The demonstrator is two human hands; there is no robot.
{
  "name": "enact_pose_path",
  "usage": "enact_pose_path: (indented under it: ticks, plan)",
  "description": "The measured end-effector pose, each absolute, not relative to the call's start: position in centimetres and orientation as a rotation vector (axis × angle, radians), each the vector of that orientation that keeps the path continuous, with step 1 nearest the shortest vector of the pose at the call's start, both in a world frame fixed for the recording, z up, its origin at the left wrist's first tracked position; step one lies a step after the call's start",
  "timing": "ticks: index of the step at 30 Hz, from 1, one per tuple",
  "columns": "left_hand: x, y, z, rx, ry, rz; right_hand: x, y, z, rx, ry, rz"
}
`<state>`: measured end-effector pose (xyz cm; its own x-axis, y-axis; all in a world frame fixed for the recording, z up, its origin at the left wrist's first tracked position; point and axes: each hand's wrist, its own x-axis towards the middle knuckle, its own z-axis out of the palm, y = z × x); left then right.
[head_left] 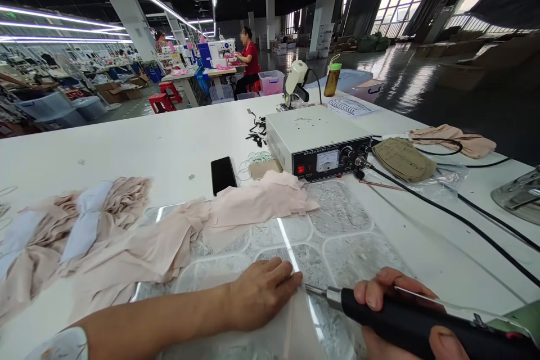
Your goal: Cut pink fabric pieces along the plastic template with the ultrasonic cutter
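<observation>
My left hand [260, 291] lies flat on a clear plastic sheet [337, 247] near the table's front edge, fingers stretched toward the right. My right hand [394, 298] is wrapped round a black pen-like tool [400, 320] whose metal tip [314, 291] almost meets my left fingertips. A black cable [442, 211] runs from the tool's side toward a white control box [318, 143] with a meter and knobs. Pale pink fabric pieces [253, 205] lie just beyond my left hand.
More pink and white fabric pieces [76, 230] are piled at left. A black phone [223, 174], a brown cloth piece [403, 158], a bottle [332, 77] and a small white machine [295, 84] stand on the white table [139, 146]. A person in red [250, 59] works far off.
</observation>
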<state>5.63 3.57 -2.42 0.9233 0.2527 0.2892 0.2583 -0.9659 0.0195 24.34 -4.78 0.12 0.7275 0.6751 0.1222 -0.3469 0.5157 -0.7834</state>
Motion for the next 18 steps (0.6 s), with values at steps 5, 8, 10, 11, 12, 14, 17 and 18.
enact_pose_path:
  ticks: [5,8,10,11,12,14,17,18]
  plan:
    - [5.56,3.54,-2.32,-3.037,-0.383,-0.453,24.67,-4.89,-0.67,-0.768,-0.498,0.636]
    - [5.55,3.54,-2.18,-3.036,-0.372,-0.452,24.82,-4.86,-0.89,-0.741,-0.516,0.638]
    - [5.55,3.55,-2.19,-3.032,-0.364,-0.457,24.87,-4.86,-0.92,-0.738,-0.518,0.639]
    - [5.55,3.55,-2.22,-3.028,-0.360,-0.456,24.91,-4.87,-0.92,-0.743,-0.512,0.636]
    - [5.55,3.55,-2.27,-3.024,-0.358,-0.454,24.95,-4.89,-0.92,-0.752,-0.504,0.633]
    - [5.53,3.54,-2.38,-3.021,-0.361,-0.459,25.08,-4.96,-0.91,-0.772,-0.483,0.619]
    - [5.49,3.49,-2.49,-3.030,-0.370,-0.454,25.25,-5.03,-0.81,-0.790,-0.476,0.603]
    - [5.48,3.47,-2.51,-3.033,-0.372,-0.448,25.28,-5.03,-0.74,-0.797,-0.475,0.595]
